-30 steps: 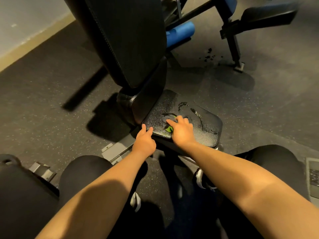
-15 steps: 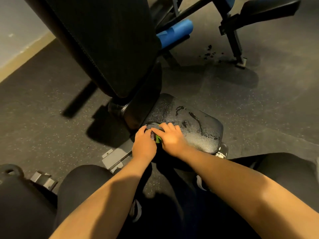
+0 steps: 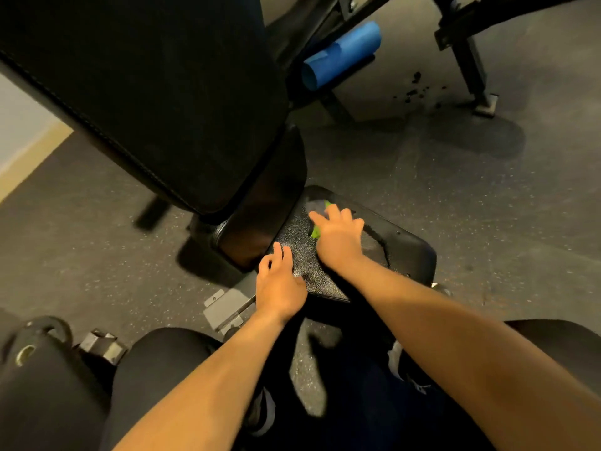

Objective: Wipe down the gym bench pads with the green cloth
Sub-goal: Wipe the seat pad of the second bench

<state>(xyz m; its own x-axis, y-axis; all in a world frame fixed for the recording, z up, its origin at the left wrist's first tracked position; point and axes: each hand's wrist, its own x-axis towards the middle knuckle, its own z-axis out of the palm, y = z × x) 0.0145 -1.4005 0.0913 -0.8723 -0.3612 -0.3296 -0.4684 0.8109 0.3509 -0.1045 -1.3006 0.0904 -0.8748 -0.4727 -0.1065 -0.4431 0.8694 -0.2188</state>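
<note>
The cloth (image 3: 314, 232) lay on the far left part of the seat pad (image 3: 403, 252), almost wholly under the right hand (image 3: 338, 237); only a green edge showed beside the palm and a paler fold past the fingertips. That hand's fingers (image 3: 333, 212) were spread apart and flat, pressing the cloth down rather than pinching it. The left hand (image 3: 279, 286) rested on the near left corner of the pad, fingers loosely apart and holding nothing, apparently as a brace. A dark, wet-looking streak (image 3: 385, 252) ran across the pad to the right of the cloth. The back pad (image 3: 146, 92) rose steeply on the far left, with no hand on it. The cloth looked light, soft and limp, likely to bunch or slide out from under the palm on the slick, pebbled vinyl, so a broad flat press over its middle seemed the surest hold. The pads looked firm and fixed, needing no steadying beyond the left hand's rest.
</note>
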